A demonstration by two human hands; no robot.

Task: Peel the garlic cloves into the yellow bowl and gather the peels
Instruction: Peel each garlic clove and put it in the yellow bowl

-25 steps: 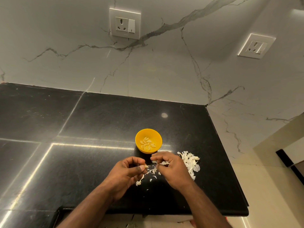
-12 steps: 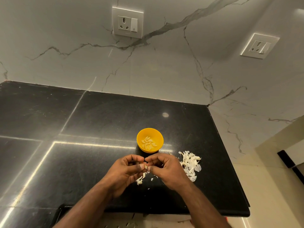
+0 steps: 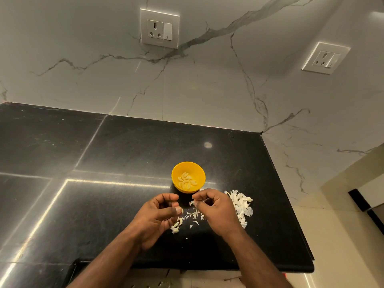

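Fingers of the left hand (image 3: 154, 215) curl round a garlic clove (image 3: 181, 210), its pale tip showing beside the thumb. Right hand (image 3: 216, 210) pinches a strip of peel (image 3: 192, 203) between thumb and forefinger. Both hands hover just near of the yellow bowl (image 3: 200, 173), which holds peeled cloves (image 3: 187, 180). Loose scraps (image 3: 194, 216) lie beneath; a peel heap (image 3: 242, 206) lies just right, on the black counter (image 3: 104, 204).
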